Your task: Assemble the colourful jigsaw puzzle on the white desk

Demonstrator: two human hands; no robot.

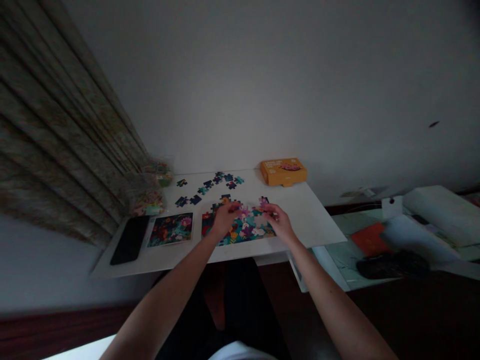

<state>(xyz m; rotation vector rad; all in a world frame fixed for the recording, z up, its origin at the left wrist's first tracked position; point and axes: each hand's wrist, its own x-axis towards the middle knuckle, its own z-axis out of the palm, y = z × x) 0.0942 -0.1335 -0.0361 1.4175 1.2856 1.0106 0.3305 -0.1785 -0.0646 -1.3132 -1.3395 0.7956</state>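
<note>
A partly joined, colourful jigsaw puzzle lies near the front edge of the white table. My left hand is over its upper left part, with the fingertips drawn together; whatever is between them is too small and dim to make out. At the upper right corner of the puzzle, my right hand has its thumb and forefinger closed about a purple puzzle piece. Left of the puzzle lies a printed reference picture. Several loose puzzle pieces are scattered further back, some joined in small clusters.
A yellow puzzle box stands at the back right of the table. On the left are a black phone-like slab and clear bags of small coloured items. A curtain hangs at left; a low glass-topped surface with clutter is at right.
</note>
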